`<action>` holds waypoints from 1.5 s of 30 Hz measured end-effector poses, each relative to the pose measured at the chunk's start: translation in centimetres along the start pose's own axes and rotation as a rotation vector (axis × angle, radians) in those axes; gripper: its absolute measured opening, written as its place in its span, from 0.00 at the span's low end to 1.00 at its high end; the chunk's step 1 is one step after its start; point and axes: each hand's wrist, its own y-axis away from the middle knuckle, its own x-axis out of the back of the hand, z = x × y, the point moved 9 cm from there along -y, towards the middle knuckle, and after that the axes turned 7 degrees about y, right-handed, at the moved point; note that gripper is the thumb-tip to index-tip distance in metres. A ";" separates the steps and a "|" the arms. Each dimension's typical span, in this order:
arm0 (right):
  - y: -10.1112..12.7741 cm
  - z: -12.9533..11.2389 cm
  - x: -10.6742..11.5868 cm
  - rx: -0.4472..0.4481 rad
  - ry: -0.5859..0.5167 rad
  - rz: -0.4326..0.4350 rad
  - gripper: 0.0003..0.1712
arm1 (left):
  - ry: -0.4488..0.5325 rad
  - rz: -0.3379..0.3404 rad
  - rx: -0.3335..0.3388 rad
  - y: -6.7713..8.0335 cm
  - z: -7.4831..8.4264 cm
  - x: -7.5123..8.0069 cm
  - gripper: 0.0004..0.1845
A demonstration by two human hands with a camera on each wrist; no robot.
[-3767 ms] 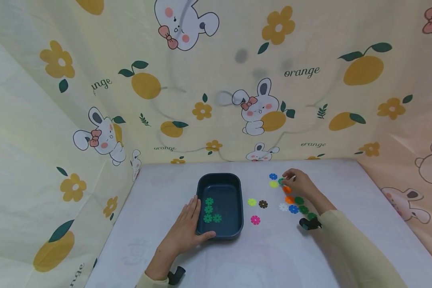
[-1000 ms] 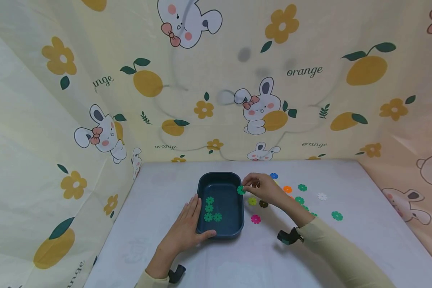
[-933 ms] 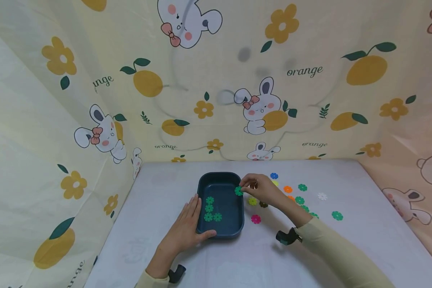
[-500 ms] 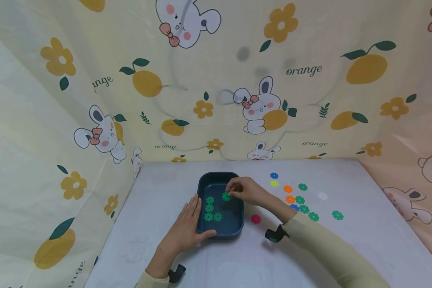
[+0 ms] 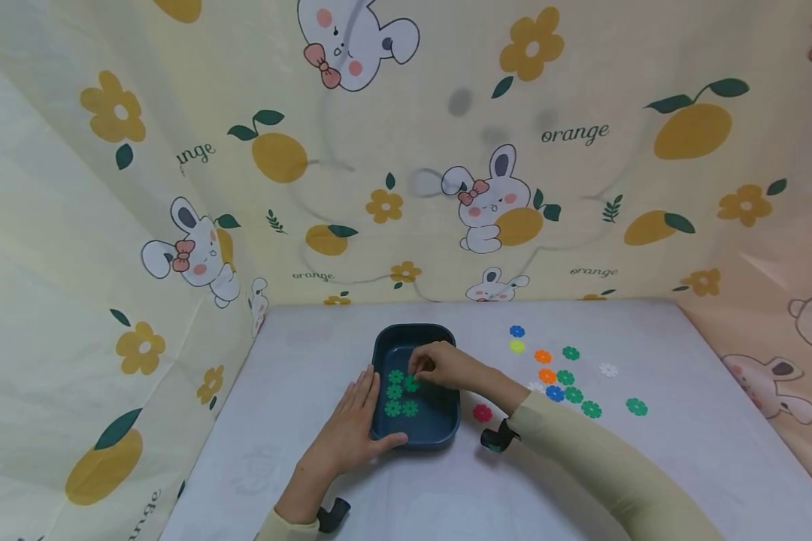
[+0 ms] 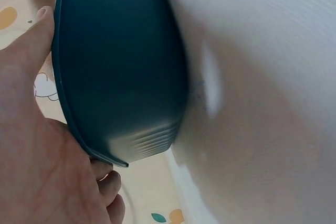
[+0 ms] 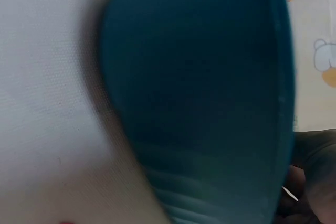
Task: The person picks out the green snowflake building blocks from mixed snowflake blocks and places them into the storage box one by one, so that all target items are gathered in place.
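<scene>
A dark blue rectangular tray (image 5: 428, 430) stands on the white table, with several green flower-shaped discs (image 5: 394, 392) lying flat on its left side. My left hand (image 5: 347, 430) rests along the tray's left rim with straight fingers, the thumb over the near rim. In the left wrist view that thumb touches the tray wall (image 6: 121, 66). My right hand (image 5: 449, 366) reaches in over the right rim and pinches another green disc (image 5: 411, 385) between thumb and fingertips, low beside the others. The tray's side hides most of the right hand (image 7: 320, 177) in the right wrist view.
Right of the tray lie scattered discs: a pink one (image 5: 483, 413), a yellow one (image 5: 517, 346), orange ones (image 5: 543, 357), blue ones (image 5: 555, 394), a white one (image 5: 608, 370) and several green ones (image 5: 592, 409). A patterned cloth (image 5: 352, 263) hangs behind the table.
My right hand picked up a green disc at the right, carried it left over the tray's rim and lowered it inside. The left hand has stayed on the tray.
</scene>
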 end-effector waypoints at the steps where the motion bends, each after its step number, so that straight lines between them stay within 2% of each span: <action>1: -0.1 0.0 -0.2 0.002 0.011 -0.005 0.02 | 0.003 0.000 -0.002 0.0 0.1 0.0 0.64; 17: -1.3 0.5 -1.7 -0.058 0.178 -0.100 0.02 | -0.005 -0.003 -0.002 0.0 0.1 -0.1 0.65; 29: -1.2 0.2 -1.7 -0.062 0.238 -0.099 0.02 | -0.005 -0.006 0.011 0.0 0.1 0.0 0.64; 37: -1.2 0.4 -1.8 -0.061 0.215 -0.101 0.02 | -0.004 -0.008 0.014 0.0 0.1 0.0 0.65; 45: -0.6 0.2 -0.9 -0.043 0.112 -0.070 0.04 | -0.005 -0.018 0.026 0.0 0.1 -0.1 0.65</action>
